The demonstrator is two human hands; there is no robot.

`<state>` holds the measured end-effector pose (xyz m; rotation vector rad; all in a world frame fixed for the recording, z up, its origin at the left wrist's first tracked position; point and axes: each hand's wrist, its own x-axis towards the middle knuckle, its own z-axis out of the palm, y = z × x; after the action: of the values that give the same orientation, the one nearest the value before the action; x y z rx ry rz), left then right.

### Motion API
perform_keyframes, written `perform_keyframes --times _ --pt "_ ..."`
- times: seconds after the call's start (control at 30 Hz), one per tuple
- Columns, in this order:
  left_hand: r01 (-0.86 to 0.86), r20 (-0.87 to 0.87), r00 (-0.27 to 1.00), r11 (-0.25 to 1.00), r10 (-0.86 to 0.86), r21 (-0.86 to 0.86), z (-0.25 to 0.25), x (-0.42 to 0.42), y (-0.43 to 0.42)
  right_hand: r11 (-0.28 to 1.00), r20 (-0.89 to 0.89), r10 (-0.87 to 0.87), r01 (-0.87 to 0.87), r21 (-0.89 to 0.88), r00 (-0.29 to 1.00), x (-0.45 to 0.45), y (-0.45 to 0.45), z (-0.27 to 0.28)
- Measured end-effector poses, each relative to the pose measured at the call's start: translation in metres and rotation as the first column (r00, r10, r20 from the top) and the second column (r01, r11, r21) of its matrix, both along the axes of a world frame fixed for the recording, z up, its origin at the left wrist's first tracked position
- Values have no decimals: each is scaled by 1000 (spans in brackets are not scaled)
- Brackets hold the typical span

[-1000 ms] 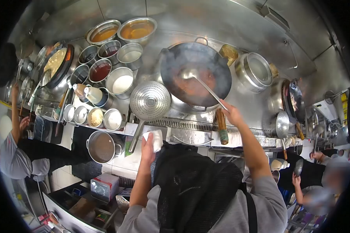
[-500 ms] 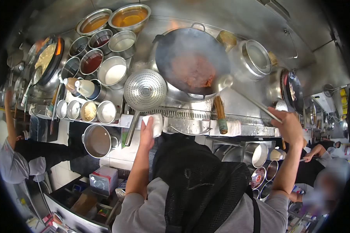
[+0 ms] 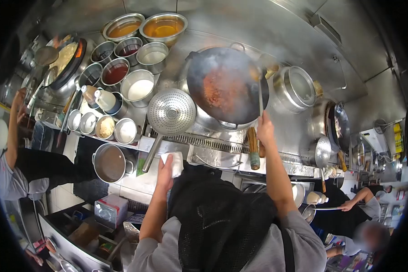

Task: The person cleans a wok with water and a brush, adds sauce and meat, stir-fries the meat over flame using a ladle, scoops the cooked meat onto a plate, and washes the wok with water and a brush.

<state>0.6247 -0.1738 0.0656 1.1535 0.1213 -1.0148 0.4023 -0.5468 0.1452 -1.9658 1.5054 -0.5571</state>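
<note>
My left hand is closed on a folded white cloth at the counter's front edge, below the handle of a perforated skimmer. Over the right front of a steaming wok, my right hand grips the handle of a ladle. The ladle's bowl is blurred by steam at the wok's right side. Reddish food lies in the wok. A bamboo brush with a green handle sits just left of my right hand.
Metal pots of sauces and seasonings stand left of the wok, with two squeeze bottles. Stacked pots are on the right. One person works at far left, another at far right. A pot is below the counter.
My right hand has swung from the right back toward the wok, bringing the ladle over it. The reddish food has shifted up and left in the wok. My left hand keeps the cloth.
</note>
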Motion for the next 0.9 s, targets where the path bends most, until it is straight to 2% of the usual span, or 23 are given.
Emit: perform_keyframes --times 0.03,0.1,0.13,0.2,0.23,0.27,0.33,0.37,0.4,0.47,0.57,0.67,0.7,0.77,0.83,0.9 --pt "-10 3 1000 1000 10 -3 3 0 2 1000 4 -1 1 1 1000 9 8 -1" --pt "-25 8 1000 1000 25 -9 5 3 4 978 56 104 -112 174 993 26 20 3" --pt "-11 5 1000 1000 11 -8 6 6 5 978 60 110 -119 174 992 23 23 10" --pt "-16 -3 1000 1000 16 -2 4 12 7 874 353 101 -252 416 930 8 36 32" --pt "-41 18 999 999 41 -6 1 15 6 866 380 60 -238 441 923 3 50 45" --pt "-62 37 997 998 63 -6 -1 17 6 858 373 66 -243 453 926 0 66 61" --pt "-101 30 994 995 102 -26 0 19 4 914 203 136 -202 352 970 -3 92 83" --pt "-103 28 994 994 105 -48 -3 21 4 902 76 177 -193 388 981 -10 92 81" --pt "-102 26 994 992 104 -73 -6 23 2 902 77 167 -184 391 983 -18 87 67" --pt "-89 16 996 994 90 -61 -6 24 -3 898 -106 437 -425 112 893 -36 79 33" --pt "-35 23 999 999 36 -30 -4 24 -13 917 -64 343 -319 238 937 -37 80 75" --pt "10 37 999 1000 -10 -20 1 24 -20 879 -188 155 -49 475 970 -26 109 134" --pt "-8 29 1000 1000 9 -15 6 23 -23 920 -147 227 -163 356 963 -43 109 113" --pt "-43 19 999 998 43 -37 -1 21 -28 926 -196 348 -304 224 917 -58 110 82" --pt "-1 18 1000 999 1 -39 -5 20 -28 933 -189 309 -259 250 932 -52 111 81" --pt "27 20 999 999 -26 -37 -8 18 -27 926 -157 296 -242 290 942 -51 107 103"
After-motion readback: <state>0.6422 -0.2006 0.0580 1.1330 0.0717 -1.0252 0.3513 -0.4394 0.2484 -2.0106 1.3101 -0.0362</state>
